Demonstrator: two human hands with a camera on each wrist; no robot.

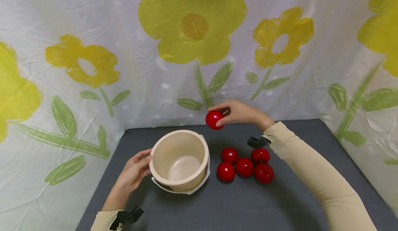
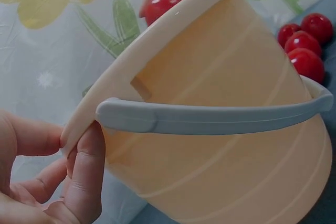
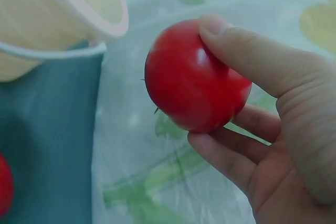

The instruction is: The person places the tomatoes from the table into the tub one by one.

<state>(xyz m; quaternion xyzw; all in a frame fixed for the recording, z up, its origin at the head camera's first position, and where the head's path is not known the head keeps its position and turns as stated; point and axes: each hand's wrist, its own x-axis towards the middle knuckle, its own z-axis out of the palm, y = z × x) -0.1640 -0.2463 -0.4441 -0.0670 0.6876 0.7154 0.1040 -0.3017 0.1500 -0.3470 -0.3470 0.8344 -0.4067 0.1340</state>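
Observation:
A cream bucket (image 1: 183,158) stands on the dark table, its mouth facing up toward the head camera. My left hand (image 1: 133,173) pinches the left side of its rim between thumb and fingers, as the left wrist view also shows. The bucket's pale handle (image 2: 210,118) hangs down around its side. To the right of the bucket and higher up, my right hand (image 1: 238,113) holds a red tomato (image 3: 194,77) between thumb and fingertips, clear of the table. Small pointed green sepals stick out from the tomato's far side. Nothing is visible inside the bucket.
Several more tomatoes (image 1: 244,167) lie in a cluster on the dark tablecloth (image 1: 242,207), right of the bucket and below my right forearm. A white curtain (image 1: 140,96) with yellow flowers hangs behind the table and along both sides.

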